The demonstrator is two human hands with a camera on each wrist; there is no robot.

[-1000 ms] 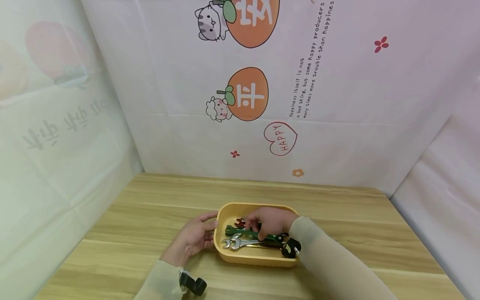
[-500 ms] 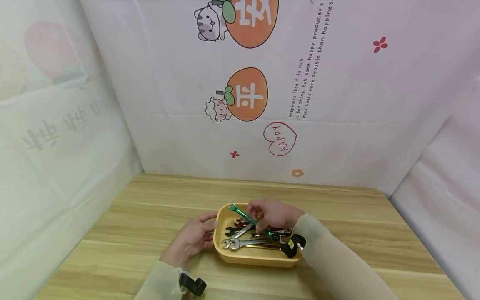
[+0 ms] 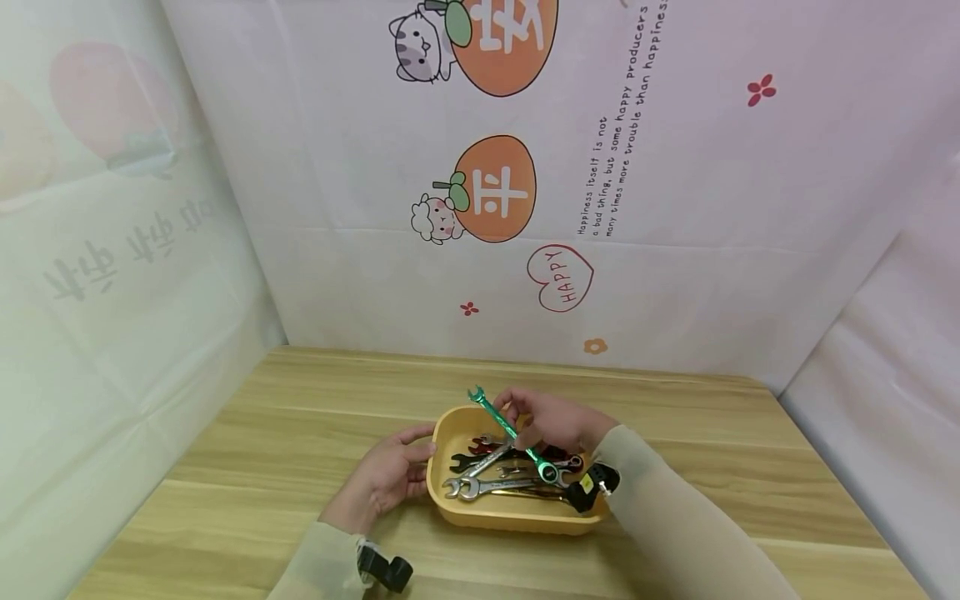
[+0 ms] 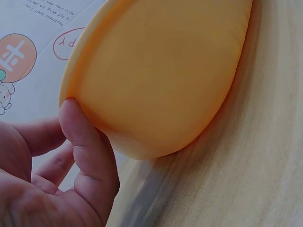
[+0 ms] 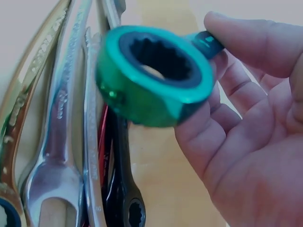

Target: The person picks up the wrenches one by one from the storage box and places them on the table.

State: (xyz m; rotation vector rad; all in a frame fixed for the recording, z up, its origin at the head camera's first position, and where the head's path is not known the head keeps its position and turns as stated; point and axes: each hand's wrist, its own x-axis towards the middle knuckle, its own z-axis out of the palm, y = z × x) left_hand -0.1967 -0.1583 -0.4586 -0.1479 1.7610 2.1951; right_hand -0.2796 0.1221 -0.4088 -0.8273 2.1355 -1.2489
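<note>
My right hand (image 3: pixel 551 421) pinches a shiny green ratcheting combination wrench (image 3: pixel 516 433), held at a slant above a yellow plastic bin (image 3: pixel 517 522). Its open end points up and left. The ratchet ring (image 5: pixel 154 75), black and toothed inside, hangs toward the viewer in the right wrist view. Under it in the bin lie several more wrenches, among them a silver one (image 3: pixel 487 485), a black one (image 5: pixel 124 175) and a red one hardly showing. My left hand (image 3: pixel 386 475) rests against the bin's left end, its fingertips (image 4: pixel 73 113) touching the outer wall just below the rim.
The bin stands on a wood-grain table (image 3: pixel 315 392). A white printed sheet (image 3: pixel 337 275) hangs behind the table's far edge, and similar sheets flank both sides. Each wrist carries a small black camera (image 3: pixel 386 568).
My right hand has lifted the green wrench out of the pile, raising it and tilting its open end up past the bin's far rim. My left hand has stayed in place.
</note>
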